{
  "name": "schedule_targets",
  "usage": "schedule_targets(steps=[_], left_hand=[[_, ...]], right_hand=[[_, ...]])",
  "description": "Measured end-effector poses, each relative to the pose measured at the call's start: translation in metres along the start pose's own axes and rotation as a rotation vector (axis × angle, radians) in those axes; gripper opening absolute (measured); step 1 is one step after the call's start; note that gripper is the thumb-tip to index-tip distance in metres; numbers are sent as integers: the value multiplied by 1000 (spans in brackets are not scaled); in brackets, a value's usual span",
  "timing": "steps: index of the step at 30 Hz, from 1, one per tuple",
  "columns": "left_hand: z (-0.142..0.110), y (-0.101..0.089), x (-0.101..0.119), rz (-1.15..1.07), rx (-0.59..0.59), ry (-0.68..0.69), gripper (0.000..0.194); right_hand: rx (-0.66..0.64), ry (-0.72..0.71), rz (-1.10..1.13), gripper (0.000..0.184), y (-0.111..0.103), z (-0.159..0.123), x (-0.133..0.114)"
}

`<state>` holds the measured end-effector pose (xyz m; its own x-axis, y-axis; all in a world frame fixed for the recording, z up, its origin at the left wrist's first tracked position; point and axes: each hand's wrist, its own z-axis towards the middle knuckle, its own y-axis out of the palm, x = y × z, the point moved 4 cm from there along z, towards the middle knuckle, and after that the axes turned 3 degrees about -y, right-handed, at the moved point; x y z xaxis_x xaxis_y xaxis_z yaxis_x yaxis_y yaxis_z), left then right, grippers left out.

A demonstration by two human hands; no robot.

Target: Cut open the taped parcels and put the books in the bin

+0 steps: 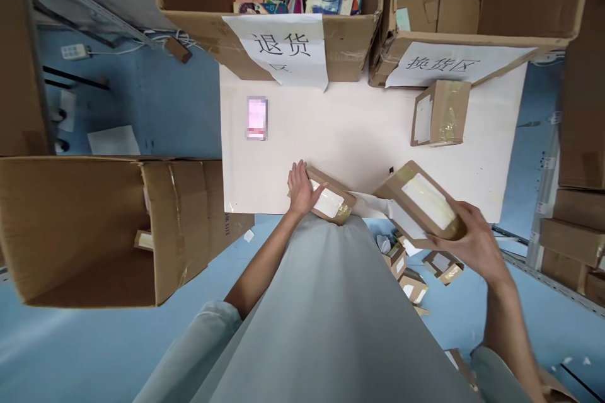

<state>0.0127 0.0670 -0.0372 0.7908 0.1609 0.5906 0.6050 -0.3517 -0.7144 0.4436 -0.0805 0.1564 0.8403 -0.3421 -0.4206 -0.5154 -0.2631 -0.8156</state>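
Note:
My left hand point(302, 189) grips the left end of a small cardboard box point(348, 206), its thumb lying over the white label. That box rests at the front edge of the white table point(331, 132), against my clothing. To the right, my right hand point(475, 239) holds a larger cardboard box point(401, 186) by its near right corner, tilted, with a white label facing up. Between the two boxes lies a pale strip point(373, 203), partly hidden by the larger one. A third taped box point(454, 114) stands farther back on the table's right side.
At the back stand two big open cartons with paper signs: a left carton point(203, 28) with books and a right carton point(520, 44). A phone-like item point(257, 118) lies on the table's left. A large carton point(184, 233) stands left; several parcels point(411, 283) lie on the floor.

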Motion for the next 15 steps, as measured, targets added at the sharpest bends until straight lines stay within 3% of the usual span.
schedule_targets(steps=[4,6,8,11,15], left_hand=[[0,4,5,13,15,9,100],[1,4,7,23,18,4,98],[3,3,10,31,13,-15,97],[2,-6,25,29,12,-9,89],[-11,-35,79,-80,104,251,48]], right_hand=[[211,142,96,98,-61,-37,42],[258,154,128,94,-71,-45,43],[261,127,200,98,-63,-39,35],[235,61,334,106,-30,-11,21],[205,-13,489,104,11,28,5]])
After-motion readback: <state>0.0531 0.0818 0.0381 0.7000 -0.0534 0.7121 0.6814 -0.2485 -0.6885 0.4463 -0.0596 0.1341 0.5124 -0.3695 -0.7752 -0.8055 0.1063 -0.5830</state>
